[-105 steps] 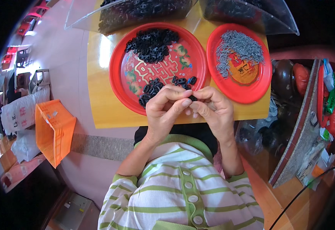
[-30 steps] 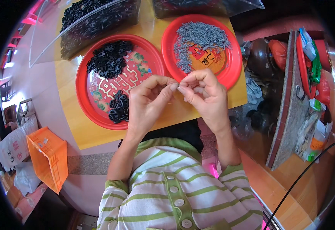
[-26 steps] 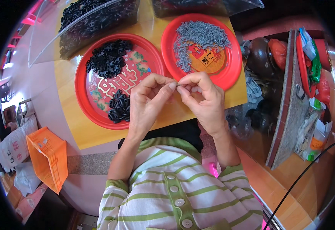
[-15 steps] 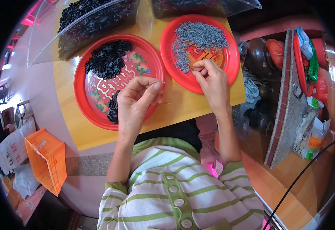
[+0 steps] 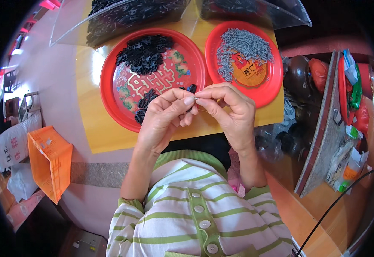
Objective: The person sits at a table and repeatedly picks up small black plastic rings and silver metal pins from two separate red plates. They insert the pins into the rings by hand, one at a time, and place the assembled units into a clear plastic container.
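Note:
My left hand (image 5: 164, 118) and my right hand (image 5: 235, 113) meet fingertip to fingertip above the table's near side. Both are closed in a pinch. A tiny silvery piece (image 5: 196, 99), which looks like a screw, shows where the tips touch. Just behind them is a small black piece (image 5: 191, 88); whether it is held, I cannot tell. The left palm's contents are hidden. Beyond my left hand lies a red round tray (image 5: 110, 96) with black plastic pieces (image 5: 142, 55) having holes. A second red tray (image 5: 277, 81) bears grey screws (image 5: 247, 45).
Clear bins (image 5: 140, 19) of black parts stand along the far edge of the yellow table (image 5: 84, 111). An orange crate (image 5: 50, 160) is on the floor at left. To the right are a dark jar (image 5: 300, 77), a stone-edged ledge (image 5: 322, 128) and a black cable (image 5: 324, 214).
My right hand has come left from beside the screw tray to meet my left hand's fingertips. The whole view has shifted, so the table and trays appear farther right and higher.

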Demonstrator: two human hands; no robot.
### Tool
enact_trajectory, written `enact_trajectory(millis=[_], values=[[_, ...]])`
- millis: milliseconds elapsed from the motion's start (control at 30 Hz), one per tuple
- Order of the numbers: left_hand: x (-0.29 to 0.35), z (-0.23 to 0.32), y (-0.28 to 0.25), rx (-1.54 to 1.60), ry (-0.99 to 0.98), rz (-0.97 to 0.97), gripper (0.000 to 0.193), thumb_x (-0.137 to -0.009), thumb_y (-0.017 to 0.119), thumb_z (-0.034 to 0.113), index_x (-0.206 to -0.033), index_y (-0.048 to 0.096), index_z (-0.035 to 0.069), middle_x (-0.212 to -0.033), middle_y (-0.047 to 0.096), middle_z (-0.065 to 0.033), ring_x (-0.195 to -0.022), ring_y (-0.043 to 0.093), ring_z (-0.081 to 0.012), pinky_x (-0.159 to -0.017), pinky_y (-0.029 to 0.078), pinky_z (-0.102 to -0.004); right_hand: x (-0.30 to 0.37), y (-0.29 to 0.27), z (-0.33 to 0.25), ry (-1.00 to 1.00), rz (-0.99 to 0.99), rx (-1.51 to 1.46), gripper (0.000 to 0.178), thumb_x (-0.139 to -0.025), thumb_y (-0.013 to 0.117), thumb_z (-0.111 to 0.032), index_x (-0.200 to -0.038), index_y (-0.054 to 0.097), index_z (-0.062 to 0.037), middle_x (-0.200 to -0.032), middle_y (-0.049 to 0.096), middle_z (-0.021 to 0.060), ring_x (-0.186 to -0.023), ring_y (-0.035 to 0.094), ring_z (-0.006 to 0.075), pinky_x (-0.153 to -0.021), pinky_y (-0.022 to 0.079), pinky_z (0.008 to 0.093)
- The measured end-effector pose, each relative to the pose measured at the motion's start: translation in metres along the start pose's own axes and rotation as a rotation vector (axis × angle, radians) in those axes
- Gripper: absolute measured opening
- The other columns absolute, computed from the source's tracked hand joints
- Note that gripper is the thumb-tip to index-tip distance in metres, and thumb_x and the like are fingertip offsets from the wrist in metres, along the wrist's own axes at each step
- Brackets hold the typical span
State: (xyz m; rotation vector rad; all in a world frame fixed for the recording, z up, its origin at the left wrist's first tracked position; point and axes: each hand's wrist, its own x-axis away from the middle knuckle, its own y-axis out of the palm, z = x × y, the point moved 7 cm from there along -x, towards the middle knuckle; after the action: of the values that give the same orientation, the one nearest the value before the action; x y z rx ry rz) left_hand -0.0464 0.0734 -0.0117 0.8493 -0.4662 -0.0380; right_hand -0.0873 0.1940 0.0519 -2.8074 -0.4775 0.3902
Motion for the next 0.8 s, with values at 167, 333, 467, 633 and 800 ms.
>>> enact_trajectory(millis=[167,333,467,633,800], values=[[0.005,0.003,-0.008,-0.066,0.040,0.039,0.016,-0.089,0.058,0.012,-0.099,0.060,0.000,-0.084,0.064,-0.0055,-0.065,0.056,-0.0060,-0.058,0.044,-0.0170,0.001,0.007,-0.004,-0.005,-0.011,0.001,0.011,-0.080,0.063,0.001,-0.090,0.062,-0.0018,-0.086,0.061,0.0056,-0.067,0.058,0.0086,-0.056,0.045,0.0211],[0.015,0.016,-0.013,-0.081,0.147,0.074,0.025,-0.089,0.055,0.006,-0.112,0.055,-0.004,-0.098,0.064,-0.0122,-0.086,0.063,-0.0142,-0.076,0.051,-0.0229,0.006,0.005,0.009,0.098,0.109,-0.119,0.007,-0.082,0.061,-0.001,-0.090,0.060,-0.0010,-0.090,0.060,0.0038,-0.074,0.056,0.0057,-0.060,0.043,0.0195],[0.023,0.021,-0.019,-0.091,0.181,0.110,0.026,-0.088,0.054,0.003,-0.113,0.053,-0.005,-0.101,0.063,-0.0146,-0.095,0.063,-0.0189,-0.085,0.051,-0.0271,0.017,0.011,0.013,0.211,0.094,-0.232,0.007,-0.083,0.061,-0.001,-0.090,0.060,-0.0012,-0.093,0.059,0.0026,-0.080,0.054,0.0048,-0.063,0.042,0.0186],[0.027,0.011,-0.034,0.003,0.151,0.102,0.027,-0.087,0.055,0.003,-0.113,0.052,-0.004,-0.101,0.063,-0.0156,-0.089,0.064,-0.0185,-0.079,0.053,-0.0261,0.027,0.024,0.013,0.256,0.099,-0.361,0.010,-0.084,0.060,0.001,-0.093,0.058,0.0005,-0.097,0.058,0.0056,-0.084,0.054,0.0068,-0.070,0.044,0.0196],[0.031,0.011,-0.031,0.132,0.129,0.029,0.026,-0.088,0.056,0.003,-0.113,0.053,-0.004,-0.093,0.064,-0.0113,-0.085,0.064,-0.0165,-0.075,0.054,-0.0252,0.028,0.032,0.010,0.250,0.074,-0.427,0.010,-0.084,0.059,0.001,-0.094,0.057,0.0009,-0.098,0.058,0.0061,-0.087,0.055,0.0083,-0.075,0.045,0.0213]])
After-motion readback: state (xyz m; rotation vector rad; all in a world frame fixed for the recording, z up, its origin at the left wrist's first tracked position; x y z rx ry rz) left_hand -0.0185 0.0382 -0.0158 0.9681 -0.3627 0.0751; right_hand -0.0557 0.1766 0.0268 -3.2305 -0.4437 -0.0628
